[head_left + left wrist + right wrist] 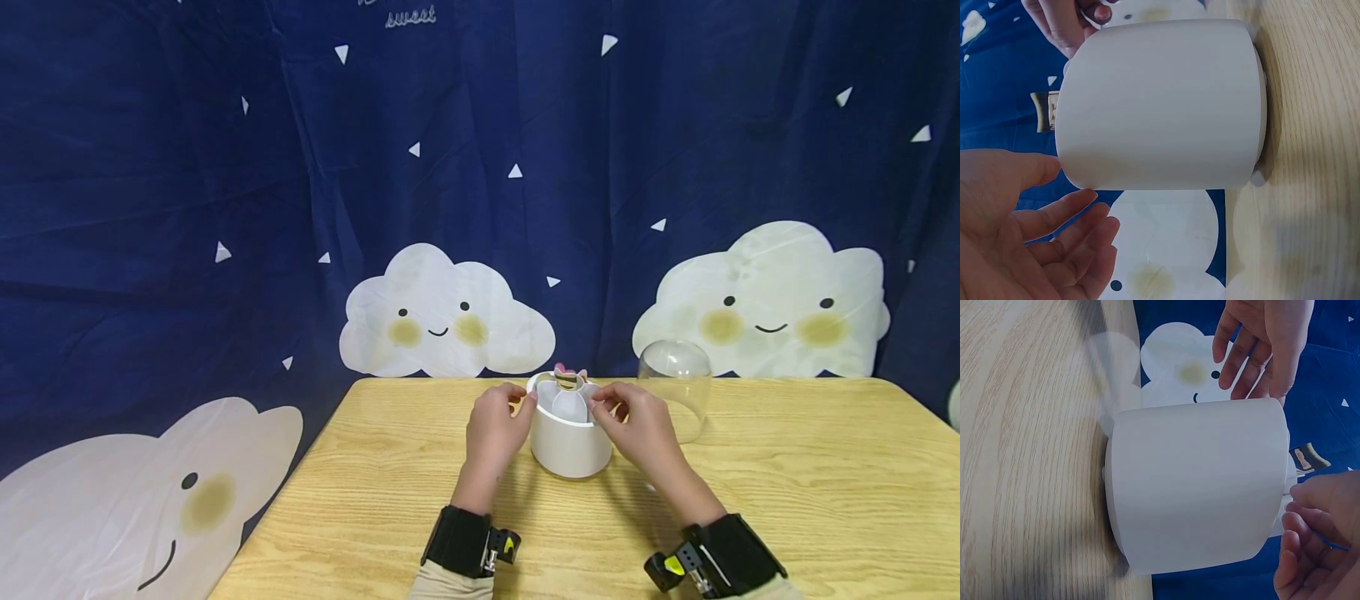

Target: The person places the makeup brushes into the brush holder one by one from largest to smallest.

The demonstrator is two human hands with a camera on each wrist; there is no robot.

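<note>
A white round container (570, 452) with a slanted rim stands on the table between both hands. Inside it sits a white petal-shaped insert (572, 407), topped by a shiny gold piece (570, 384) and a small pink ornament (562, 368). My left hand (497, 423) is at the rim's left side, its thumb touching the edge and the other fingers loosely bent outside the wall (1160, 106). On the opposite side my right hand (645, 423) pinches the insert's edge between thumb and index finger. The container wall hides most of the insert in both wrist views.
A clear dome-shaped cover (675, 392) stands on the wooden table (810, 475), just behind and right of the right hand. Beyond the table's far edge hangs a dark blue curtain (465, 125) printed with white clouds. Each wrist wears a black strap (459, 540) with a small camera.
</note>
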